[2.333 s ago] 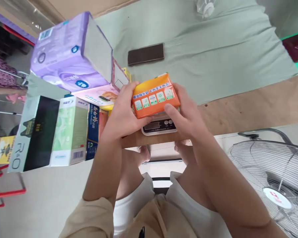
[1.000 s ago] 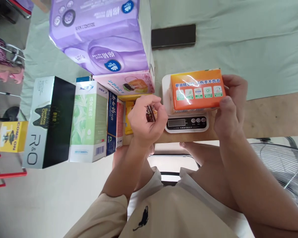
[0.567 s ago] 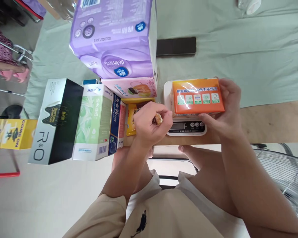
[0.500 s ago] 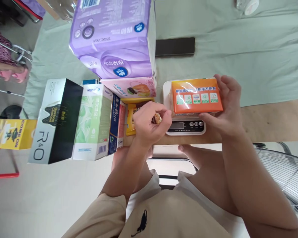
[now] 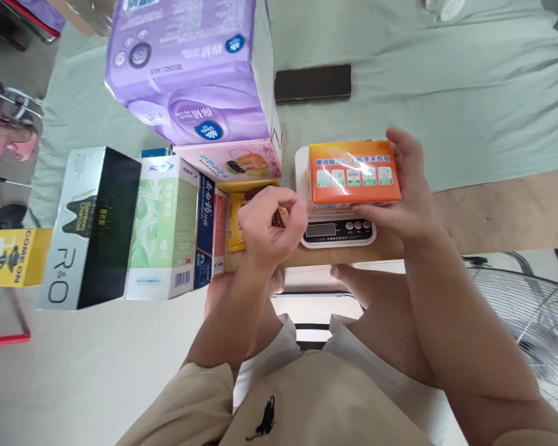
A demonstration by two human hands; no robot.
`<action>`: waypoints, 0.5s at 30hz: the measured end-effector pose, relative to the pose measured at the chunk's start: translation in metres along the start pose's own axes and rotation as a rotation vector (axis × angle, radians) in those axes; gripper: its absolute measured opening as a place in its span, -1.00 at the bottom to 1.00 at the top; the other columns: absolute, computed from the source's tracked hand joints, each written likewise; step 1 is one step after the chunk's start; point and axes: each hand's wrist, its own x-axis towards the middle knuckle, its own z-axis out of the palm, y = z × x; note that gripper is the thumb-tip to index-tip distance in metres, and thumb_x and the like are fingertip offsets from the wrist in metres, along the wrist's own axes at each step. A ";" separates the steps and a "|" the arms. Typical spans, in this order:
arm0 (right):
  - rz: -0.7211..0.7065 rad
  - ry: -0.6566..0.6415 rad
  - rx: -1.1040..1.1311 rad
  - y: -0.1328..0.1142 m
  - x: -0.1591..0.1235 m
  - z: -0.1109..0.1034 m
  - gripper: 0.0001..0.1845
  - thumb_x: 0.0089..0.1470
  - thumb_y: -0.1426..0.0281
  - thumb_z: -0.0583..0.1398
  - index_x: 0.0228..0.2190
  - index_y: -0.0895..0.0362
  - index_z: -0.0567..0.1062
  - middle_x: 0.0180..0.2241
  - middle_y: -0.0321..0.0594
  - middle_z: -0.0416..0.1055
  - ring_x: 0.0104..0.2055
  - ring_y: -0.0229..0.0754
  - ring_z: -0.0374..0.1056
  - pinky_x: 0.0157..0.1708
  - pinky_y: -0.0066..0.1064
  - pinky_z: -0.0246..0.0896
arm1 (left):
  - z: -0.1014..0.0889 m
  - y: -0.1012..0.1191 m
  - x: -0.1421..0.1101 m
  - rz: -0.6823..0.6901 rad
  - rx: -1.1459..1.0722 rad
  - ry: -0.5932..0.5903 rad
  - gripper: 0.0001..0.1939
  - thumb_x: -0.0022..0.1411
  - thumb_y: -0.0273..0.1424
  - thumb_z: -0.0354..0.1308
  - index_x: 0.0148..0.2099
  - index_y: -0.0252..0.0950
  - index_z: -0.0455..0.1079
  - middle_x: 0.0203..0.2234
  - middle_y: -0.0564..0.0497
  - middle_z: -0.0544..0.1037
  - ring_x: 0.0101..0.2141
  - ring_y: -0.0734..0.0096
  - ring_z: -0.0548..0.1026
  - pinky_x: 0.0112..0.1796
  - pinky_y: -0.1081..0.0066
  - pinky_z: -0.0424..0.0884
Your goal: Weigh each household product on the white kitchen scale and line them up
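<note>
My right hand [image 5: 407, 192] grips an orange soap packet [image 5: 353, 171] by its right end and holds it on or just above a white digital scale [image 5: 338, 230]. Whether the packet rests on the scale I cannot tell. My left hand [image 5: 266, 228] is curled shut on a small brown snack packet [image 5: 281, 217], just left of the scale and in front of a yellow packet [image 5: 237, 223].
A purple tissue pack [image 5: 190, 68] rests on a pink box [image 5: 230, 162] at the left. Beside them stand a black-and-white box [image 5: 93, 226], a green box [image 5: 160, 226] and a blue box [image 5: 206, 226]. A dark phone [image 5: 312, 83] lies on the green cloth [image 5: 446, 93]. A fan [image 5: 534, 328] stands lower right.
My left hand left the orange packet and closed on a small snack packet beside the scale. My right hand now holds the orange packet alone, lowered onto the scale.
</note>
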 end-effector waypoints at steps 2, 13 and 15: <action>-0.030 -0.011 0.008 0.000 0.000 -0.002 0.13 -0.16 0.05 0.49 0.34 -0.32 0.09 0.25 -0.20 0.25 0.28 -0.01 0.31 0.31 0.00 0.34 | -0.001 0.000 -0.001 -0.041 0.003 -0.011 -0.80 0.40 -0.34 0.13 -0.33 -0.22 0.41 -0.53 0.10 0.51 -0.51 0.53 0.44 -0.43 0.46 0.38; 0.069 0.026 0.000 -0.006 -0.003 0.004 0.01 -0.17 0.11 0.50 0.25 -0.25 0.21 0.28 -0.25 0.33 0.26 0.01 0.37 0.29 0.07 0.42 | 0.020 -0.007 -0.018 -0.206 -0.220 -0.271 -0.40 0.42 0.08 -0.01 0.34 -0.10 0.25 0.30 -0.20 0.41 0.34 -0.01 0.39 0.26 -0.05 0.49; 0.046 0.043 0.005 -0.007 -0.001 0.004 -0.02 -0.19 0.11 0.50 0.22 -0.17 0.26 0.24 -0.19 0.36 0.24 0.04 0.39 0.29 0.12 0.41 | 0.020 -0.008 -0.021 -0.199 -0.206 -0.274 -0.35 0.38 0.14 0.01 0.35 -0.07 0.24 0.30 -0.17 0.43 0.34 -0.02 0.39 0.29 -0.07 0.47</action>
